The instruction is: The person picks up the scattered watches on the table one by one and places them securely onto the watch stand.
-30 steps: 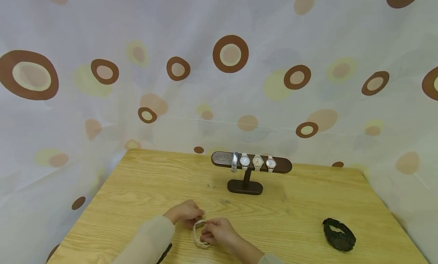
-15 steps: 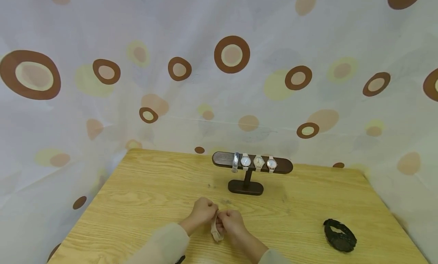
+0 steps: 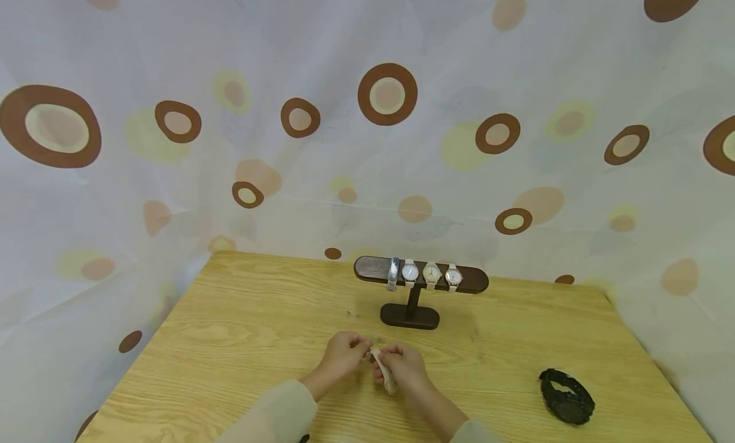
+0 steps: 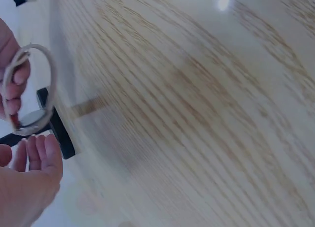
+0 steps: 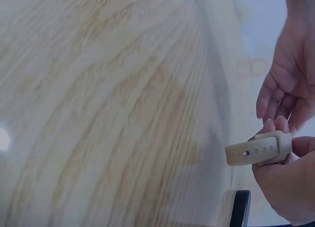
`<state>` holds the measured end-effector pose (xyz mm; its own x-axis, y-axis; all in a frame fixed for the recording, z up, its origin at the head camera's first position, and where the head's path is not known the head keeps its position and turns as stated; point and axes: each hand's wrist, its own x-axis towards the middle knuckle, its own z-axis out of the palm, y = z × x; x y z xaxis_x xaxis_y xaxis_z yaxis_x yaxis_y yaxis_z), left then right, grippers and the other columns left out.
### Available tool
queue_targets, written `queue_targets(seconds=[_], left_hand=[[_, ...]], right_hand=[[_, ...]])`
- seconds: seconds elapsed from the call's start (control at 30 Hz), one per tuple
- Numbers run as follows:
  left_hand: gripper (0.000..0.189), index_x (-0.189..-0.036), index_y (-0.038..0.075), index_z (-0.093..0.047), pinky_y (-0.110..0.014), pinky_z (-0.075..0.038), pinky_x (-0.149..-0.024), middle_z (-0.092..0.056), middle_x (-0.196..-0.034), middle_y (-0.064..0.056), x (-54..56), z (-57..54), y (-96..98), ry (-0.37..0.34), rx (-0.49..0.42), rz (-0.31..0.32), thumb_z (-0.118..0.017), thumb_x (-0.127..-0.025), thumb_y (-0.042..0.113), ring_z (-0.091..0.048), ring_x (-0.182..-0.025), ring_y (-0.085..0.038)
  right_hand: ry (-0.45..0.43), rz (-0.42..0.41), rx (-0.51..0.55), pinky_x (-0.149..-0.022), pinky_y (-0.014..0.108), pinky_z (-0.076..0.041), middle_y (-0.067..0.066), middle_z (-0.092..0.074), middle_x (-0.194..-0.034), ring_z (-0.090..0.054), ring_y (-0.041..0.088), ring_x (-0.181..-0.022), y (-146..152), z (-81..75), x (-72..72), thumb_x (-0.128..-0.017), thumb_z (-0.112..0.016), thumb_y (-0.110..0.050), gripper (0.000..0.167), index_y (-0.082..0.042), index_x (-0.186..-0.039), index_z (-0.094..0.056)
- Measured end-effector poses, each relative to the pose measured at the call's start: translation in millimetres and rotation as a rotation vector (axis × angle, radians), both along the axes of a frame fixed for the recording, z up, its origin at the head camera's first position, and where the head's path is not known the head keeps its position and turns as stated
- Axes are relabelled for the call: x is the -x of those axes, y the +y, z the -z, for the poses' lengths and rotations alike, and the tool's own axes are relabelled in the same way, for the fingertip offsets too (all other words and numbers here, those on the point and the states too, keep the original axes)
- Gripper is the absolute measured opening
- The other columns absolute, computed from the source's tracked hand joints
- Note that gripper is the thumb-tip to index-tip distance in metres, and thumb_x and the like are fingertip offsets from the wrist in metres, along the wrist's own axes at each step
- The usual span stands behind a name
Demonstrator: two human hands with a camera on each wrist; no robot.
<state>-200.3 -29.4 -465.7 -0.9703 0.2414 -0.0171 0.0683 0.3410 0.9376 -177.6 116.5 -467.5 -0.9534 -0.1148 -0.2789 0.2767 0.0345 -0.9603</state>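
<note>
A wristwatch with a closed, looped cream strap (image 5: 252,151) is in my right hand (image 3: 405,368), thumb and fingers gripping the band. The strap's row of holes shows in the right wrist view. In the left wrist view the watch's loop (image 4: 51,81) stands upright, its round case at the bottom. My left hand (image 3: 342,357) is at the case end. Its fingertips (image 4: 37,143) are just under the case, bent only slightly, with the thumb apart from them; whether they touch it I cannot tell. The watch dial is mostly hidden.
Behind the hands stands a dark wooden watch stand (image 3: 474,281) with several watches on its bar; its left end is bare. A black wristwatch (image 3: 567,398) lies on the wooden table (image 3: 230,322) at the right. A spotted sheet (image 3: 344,149) hangs behind.
Both hands have moved to the right and slightly away from the body with the watch. The watch has been turned between them, and the left hand's fingers now show loosened from it.
</note>
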Motion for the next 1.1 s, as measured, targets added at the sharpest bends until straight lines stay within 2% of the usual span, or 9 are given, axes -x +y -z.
queue_targets(seconds=[0.1,0.2,0.33,0.43,0.53,0.7,0.87,0.97,1.1], left_hand=[[0.024,-0.105,-0.008,-0.065,-0.028,-0.055,-0.068,-0.067,-0.098,-0.019,3.2,2.9,-3.1,0.018,-0.021,0.056,-0.050,-0.094,0.008,-0.063,-0.084,-0.024],[0.028,-0.112,-0.008,-0.062,-0.036,-0.055,-0.083,-0.064,-0.110,-0.021,6.6,4.6,-5.9,0.016,-0.052,0.142,-0.047,-0.097,0.011,-0.061,-0.102,-0.031],[0.031,-0.113,-0.011,-0.059,-0.040,-0.056,-0.082,-0.063,-0.109,-0.025,10.7,4.7,-9.2,-0.029,-0.119,0.244,-0.045,-0.098,0.011,-0.063,-0.097,-0.024],[0.031,-0.111,-0.015,-0.057,-0.041,-0.056,-0.080,-0.063,-0.104,-0.026,11.6,3.4,-10.4,-0.076,-0.166,0.293,-0.048,-0.097,0.011,-0.063,-0.089,-0.015],[0.031,-0.111,-0.016,-0.057,-0.039,-0.057,-0.081,-0.063,-0.102,-0.023,11.8,2.9,-10.2,-0.135,-0.190,0.310,-0.051,-0.095,0.010,-0.061,-0.084,-0.008],[0.029,-0.110,-0.019,-0.055,-0.036,-0.057,-0.082,-0.065,-0.101,-0.017,10.2,3.2,-6.8,-0.228,-0.210,0.325,-0.053,-0.092,0.005,-0.060,-0.079,-0.004],[0.029,-0.109,-0.019,-0.055,-0.036,-0.057,-0.082,-0.066,-0.091,-0.006,5.2,2.0,-0.8,-0.280,-0.234,0.343,-0.055,-0.091,0.005,-0.060,-0.074,-0.003],[0.029,-0.109,-0.018,-0.055,-0.035,-0.057,-0.082,-0.065,-0.089,-0.004,2.5,1.7,3.7,-0.292,-0.257,0.339,-0.055,-0.091,0.005,-0.060,-0.074,-0.003],[0.028,-0.109,-0.017,-0.055,-0.031,-0.057,-0.080,-0.065,-0.086,-0.001,-0.2,2.3,9.6,-0.309,-0.294,0.308,-0.056,-0.091,0.005,-0.060,-0.073,-0.004]], right_hand=[[-0.006,0.007,0.062,-0.058,0.019,-0.051,0.005,-0.059,-0.074,-0.057,0.009,-0.061,5,-4.8,3.0,-0.093,-0.047,-0.006,0.015,0.007,-0.100,-0.052],[-0.011,-0.025,0.122,-0.059,0.016,-0.049,0.001,-0.056,-0.074,-0.054,0.007,-0.064,11,-8.7,5.0,-0.094,-0.047,-0.007,0.010,0.002,-0.096,-0.051],[-0.014,-0.100,0.166,-0.060,0.014,-0.048,-0.002,-0.054,-0.074,-0.051,0.005,-0.065,20,-12.1,6.8,-0.094,-0.047,-0.008,0.008,-0.002,-0.095,-0.052],[-0.004,-0.133,0.145,-0.059,0.014,-0.047,-0.004,-0.054,-0.071,-0.050,0.004,-0.063,26,-13.8,8.7,-0.094,-0.047,-0.009,0.009,-0.003,-0.096,-0.054],[0.009,-0.157,0.136,-0.059,0.014,-0.047,-0.005,-0.054,-0.071,-0.050,0.003,-0.062,33,-14.5,11.0,-0.094,-0.048,-0.009,0.011,-0.002,-0.098,-0.056],[0.058,-0.204,0.133,-0.064,0.013,-0.048,-0.006,-0.055,-0.080,-0.052,0.002,-0.069,43,-12.6,14.6,-0.094,-0.049,-0.009,0.017,0.004,-0.104,-0.056],[0.128,-0.216,0.040,-0.072,0.016,-0.048,-0.006,-0.057,-0.094,-0.053,0.004,-0.080,49,-9.9,16.1,-0.094,-0.048,-0.011,0.029,0.012,-0.112,-0.051],[0.183,-0.157,-0.035,-0.076,0.018,-0.048,-0.001,-0.059,-0.098,-0.055,0.005,-0.085,48,-10.3,14.6,-0.094,-0.049,-0.011,0.032,0.014,-0.114,-0.050],[0.271,-0.018,-0.097,-0.083,0.017,-0.049,0.013,-0.064,-0.101,-0.059,0.004,-0.089,43,-12.8,10.5,-0.093,-0.051,-0.007,0.025,0.011,-0.111,-0.054]])
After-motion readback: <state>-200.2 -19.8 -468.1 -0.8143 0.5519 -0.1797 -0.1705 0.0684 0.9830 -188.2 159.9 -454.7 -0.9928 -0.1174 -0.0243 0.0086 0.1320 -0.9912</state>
